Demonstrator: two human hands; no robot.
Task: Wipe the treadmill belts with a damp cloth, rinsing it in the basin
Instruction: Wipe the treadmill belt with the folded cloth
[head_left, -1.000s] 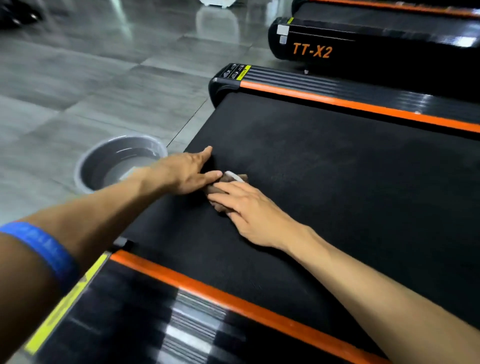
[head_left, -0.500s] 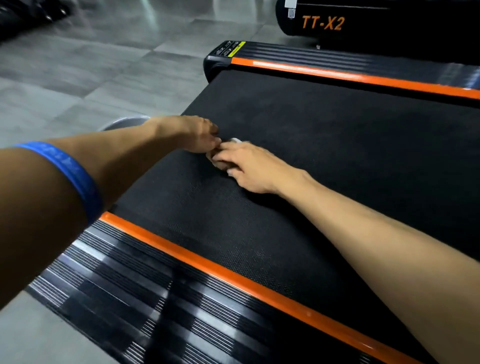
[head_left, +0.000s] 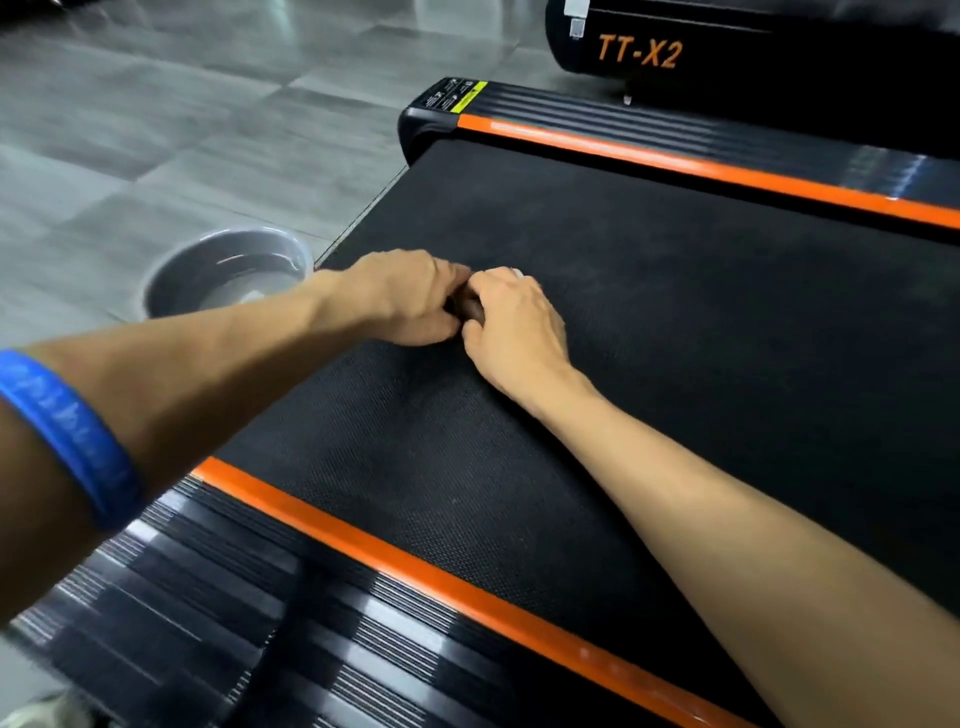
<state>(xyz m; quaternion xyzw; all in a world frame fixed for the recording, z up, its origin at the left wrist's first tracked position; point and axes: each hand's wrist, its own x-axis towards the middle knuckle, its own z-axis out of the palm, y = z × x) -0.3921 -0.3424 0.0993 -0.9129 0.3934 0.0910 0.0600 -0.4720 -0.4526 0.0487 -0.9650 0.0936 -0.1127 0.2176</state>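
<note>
This place looks like a gym or fitness room. A wide black textured treadmill belt (head_left: 649, 322) fills most of the view, with glossy orange strips and black ribbed side rails (head_left: 291, 613) along both sides. Just behind it stands a second black machine with the orange label "TT-X2" (head_left: 638, 51). The floor is made of large grey polished tiles (head_left: 171, 130), which reflect the light like in a commercial hall.

Both hands (head_left: 410, 296) (head_left: 511, 317) now curled around the bunched cloth (head_left: 470, 307), earlier flat atop it.
</note>
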